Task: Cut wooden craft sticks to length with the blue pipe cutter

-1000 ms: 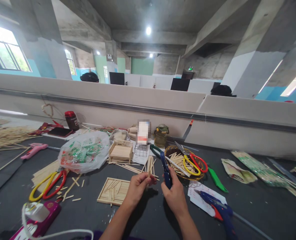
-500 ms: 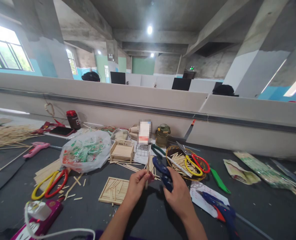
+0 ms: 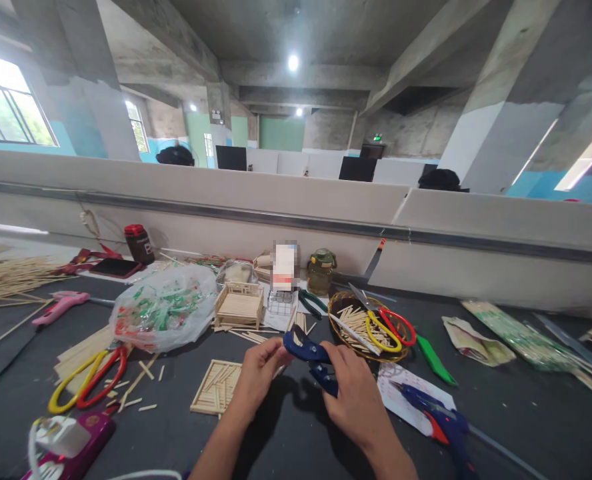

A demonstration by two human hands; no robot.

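Observation:
My left hand point(image 3: 257, 375) pinches a thin wooden stick point(image 3: 291, 318), which slants up past the fingers. Gripped in my right hand point(image 3: 359, 392) are dark blue hand cutters point(image 3: 306, 348), with their handles spread apart. Their head reaches over to the stick beside my left fingertips; whether the blade touches the wood I cannot tell. To the left of my left hand lies a small slatted wooden panel point(image 3: 207, 395) with short stick pieces on it. Behind my hands stands a little bed-like model of sticks point(image 3: 239, 308), and loose sticks point(image 3: 249, 335) lie in front of it.
A wicker basket point(image 3: 332, 328) holds cut sticks, with red-and-yellow scissors point(image 3: 383, 333) on top. A blue glue gun point(image 3: 439, 415) rests on paper at right. Scissors point(image 3: 89, 380), a plastic bag point(image 3: 163, 313) and a purple power strip point(image 3: 93, 433) occupy the left. A bottle point(image 3: 321, 275) stands behind.
The cutters have moved left and up to the stick, turning more level. The stick has tilted from near upright, and my hands have come closer together. The view has shifted slightly.

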